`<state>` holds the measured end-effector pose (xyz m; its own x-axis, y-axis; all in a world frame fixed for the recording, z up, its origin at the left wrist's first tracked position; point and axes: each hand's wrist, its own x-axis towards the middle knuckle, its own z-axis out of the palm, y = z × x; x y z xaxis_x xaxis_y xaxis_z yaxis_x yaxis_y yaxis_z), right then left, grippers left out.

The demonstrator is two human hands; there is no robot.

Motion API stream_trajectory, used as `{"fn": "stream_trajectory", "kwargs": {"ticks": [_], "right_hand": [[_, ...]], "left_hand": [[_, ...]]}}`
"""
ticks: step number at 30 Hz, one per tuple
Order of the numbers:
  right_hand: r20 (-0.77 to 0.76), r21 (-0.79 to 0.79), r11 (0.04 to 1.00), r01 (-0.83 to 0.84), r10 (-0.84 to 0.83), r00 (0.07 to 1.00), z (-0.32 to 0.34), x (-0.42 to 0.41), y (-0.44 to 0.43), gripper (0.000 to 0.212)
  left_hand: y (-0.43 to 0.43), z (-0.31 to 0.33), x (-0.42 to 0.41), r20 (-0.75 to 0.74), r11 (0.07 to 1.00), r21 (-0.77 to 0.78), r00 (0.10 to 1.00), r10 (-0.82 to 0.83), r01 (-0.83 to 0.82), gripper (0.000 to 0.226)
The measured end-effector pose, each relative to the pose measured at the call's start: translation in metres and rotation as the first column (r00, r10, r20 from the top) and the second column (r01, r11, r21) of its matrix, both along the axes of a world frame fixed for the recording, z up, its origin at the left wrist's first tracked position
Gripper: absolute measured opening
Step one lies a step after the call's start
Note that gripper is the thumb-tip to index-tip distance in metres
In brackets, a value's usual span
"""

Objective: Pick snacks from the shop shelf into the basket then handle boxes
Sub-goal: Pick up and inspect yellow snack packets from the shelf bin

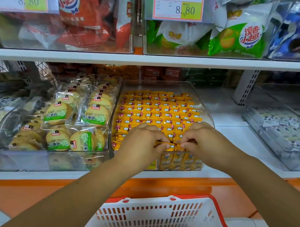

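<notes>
- down on the lower shelf (228, 135), inside a clear bin (168, 83): yellow snack packets (157, 110), stood up in tight neat rows.
- reaching in at the front row with the left hand (141, 141) and the right hand (205, 139), side by side and nearly touching.
- left fingers (160, 145) curled and pinched onto packets right at the front wall of the bin.
- right fingers (185, 142) same deal, tips clamped on packets. can't tell how many in either pinch.
- probably going two-handed because of that tight packing: easier to pry a small clump loose from both ends than to yank one out and wreck the row.
- white basket with a red rim (151, 214) parked directly below the arms, mouth up. handy for a straight pull-back-and-drop. no snacks showing in the part in view.
- just left of the clear bin: green biscuit packs (95, 114) in their own bin, touched by neither hand.
- looks like early days, on the picking part, with no box handling started.
- worth watching for neighbouring packets dragging out along with the pinched ones.
</notes>
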<state>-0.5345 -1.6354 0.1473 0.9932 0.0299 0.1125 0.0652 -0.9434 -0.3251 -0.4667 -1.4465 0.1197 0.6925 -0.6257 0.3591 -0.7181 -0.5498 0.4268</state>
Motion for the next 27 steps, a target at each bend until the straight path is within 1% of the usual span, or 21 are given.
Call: {"fn": "stream_trajectory", "kwargs": {"ticks": [2, 5, 7, 9, 11, 15, 18, 20, 22, 24, 25, 27], "right_hand": [[-0.049, 0.027, 0.999, -0.019, 0.021, 0.999, 0.006, -0.003, -0.004, 0.020], [-0.003, 0.054, 0.998, 0.028, -0.027, 1.000, 0.015, -0.011, -0.013, 0.027], [0.004, 0.013, 0.998, 0.056, -0.056, 0.998, 0.015, -0.013, -0.015, 0.025], [-0.021, -0.050, 0.997, 0.058, -0.059, 0.998, 0.012, -0.012, -0.013, 0.021], [-0.022, -0.104, 0.994, 0.045, -0.047, 0.999, 0.008, -0.010, -0.012, 0.019], [-0.006, -0.181, 0.983, 0.029, -0.031, 1.000, 0.004, -0.012, -0.010, 0.020], [0.036, -0.252, 0.965, 0.070, -0.064, 0.997, 0.004, -0.014, -0.007, 0.024], [0.073, -0.254, 0.961, 0.111, -0.095, 0.993, 0.004, -0.018, -0.003, 0.026], [0.101, -0.200, 0.968, 0.149, -0.131, 0.986, 0.005, -0.025, 0.000, 0.027], [0.152, -0.008, 0.977, 0.215, -0.211, 0.965, 0.007, -0.032, 0.001, 0.021], [0.188, 0.102, 0.965, 0.243, -0.258, 0.948, 0.009, -0.034, 0.002, 0.018], [0.297, 0.241, 0.934, 0.265, -0.331, 0.896, 0.012, -0.038, 0.003, 0.020]], "left_hand": [[0.000, 0.001, -0.001, 0.043, 1.000, 0.017, 0.999, -0.015, 0.015, 0.024], [-0.004, 0.002, -0.003, 0.122, 0.992, 0.096, 0.988, -0.099, 0.087, 0.037], [-0.008, 0.000, -0.007, 0.195, 0.977, 0.139, 0.963, -0.187, 0.161, 0.035], [-0.011, -0.004, -0.009, 0.239, 0.970, 0.169, 0.947, -0.214, 0.176, 0.033], [-0.011, -0.007, -0.009, 0.250, 0.971, 0.172, 0.946, -0.208, 0.168, 0.032], [-0.008, -0.011, -0.008, 0.200, 0.968, 0.195, 0.959, -0.199, 0.160, 0.038], [-0.008, -0.013, -0.011, 0.183, 0.967, 0.200, 0.964, -0.194, 0.157, 0.038], [-0.008, -0.014, -0.012, 0.168, 0.972, 0.184, 0.969, -0.180, 0.149, 0.038], [-0.007, -0.012, -0.012, 0.139, 0.974, 0.179, 0.976, -0.167, 0.142, 0.038], [-0.006, -0.010, -0.014, 0.095, 0.974, 0.175, 0.982, -0.160, 0.142, 0.038], [-0.005, -0.008, -0.015, 0.073, 0.976, 0.167, 0.986, -0.152, 0.138, 0.039], [-0.006, -0.004, -0.018, 0.020, 0.985, 0.133, 0.993, -0.114, 0.110, 0.043]]}}
